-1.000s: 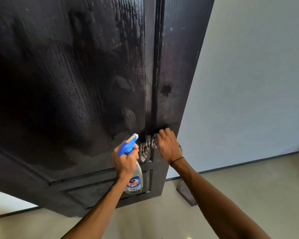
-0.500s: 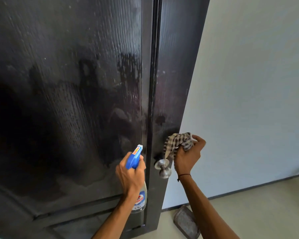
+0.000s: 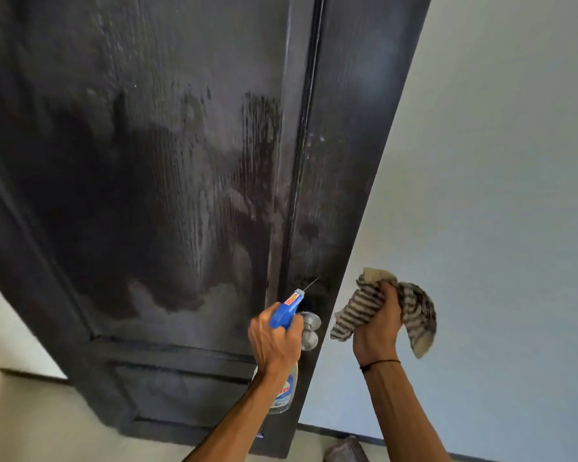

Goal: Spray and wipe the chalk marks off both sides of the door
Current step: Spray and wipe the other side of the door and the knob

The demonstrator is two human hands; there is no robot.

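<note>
A tall dark door (image 3: 167,181) fills the left and middle, its panel streaked with wet patches and pale smears. My left hand (image 3: 272,338) grips a spray bottle (image 3: 286,388) by its blue trigger head, the nozzle aimed at the door's edge strip just above the metal knob (image 3: 311,330). A thin jet leaves the nozzle. My right hand (image 3: 379,331) holds a bunched striped cloth (image 3: 414,311) off to the right of the door's edge, apart from the door.
A pale wall (image 3: 498,195) stands to the right of the door. A dark skirting line runs along its foot, and a dark stone-like object (image 3: 346,450) lies on the light floor (image 3: 47,428) below the door's edge.
My right hand has pulled the cloth off the door and moved right, clear of its edge. My left hand has shifted right to the knob, and the bottle now sprays. The view has tilted upward.
</note>
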